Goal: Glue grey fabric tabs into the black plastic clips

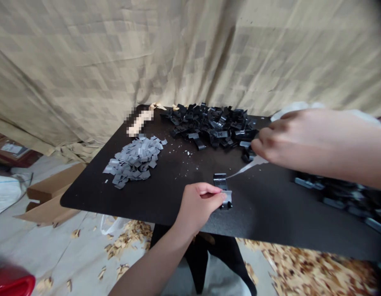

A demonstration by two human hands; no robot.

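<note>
My left hand [198, 205] pinches a black clip [221, 181] at the table's front, with a small grey tab [227, 197] against its lower end. My right hand [289, 139] is shut on a thin whitish strip [247, 167], whose tip reaches close to the clip. Its fingertips are right beside a heap of black clips [208, 125]. Left of that heap lies a pile of grey tabs [135, 160]. More black pieces [338, 197] lie in a blurred heap under my right forearm, partly hidden.
The black tabletop [178, 193] has a rounded corner, with white specks and a pale blurred item [141, 123] on it. A beige tarp [190, 53] hangs behind. Wood shavings [310, 271], a cardboard box [51, 193], a white sack [5, 193] and a red object [11, 281] are on the floor.
</note>
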